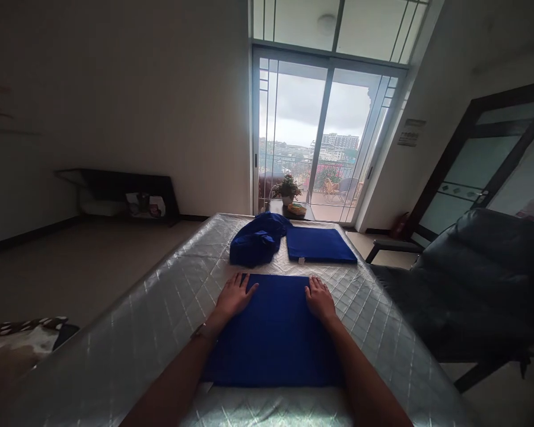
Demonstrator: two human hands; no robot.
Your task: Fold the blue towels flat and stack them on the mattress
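Note:
A flat blue rectangle of cloth-covered material (pixel 276 332), perhaps a cushion or folded fabric, lies on the quilted silver surface (pixel 151 332) in front of me. My left hand (pixel 235 295) rests on its far left corner, fingers spread. On the far right corner lies my right hand (pixel 320 298), palm down with fingers stretched out. Beyond them sits a similar flat blue piece (pixel 321 244) with a small white tag. To its left is a crumpled heap of blue cloth (pixel 258 239).
Past the far edge stands a small table with a potted plant (pixel 288 188) before a glass sliding door (pixel 293 130). A dark padded chair (pixel 476 284) is close on the right. A low black stand (pixel 129 193) is by the left wall.

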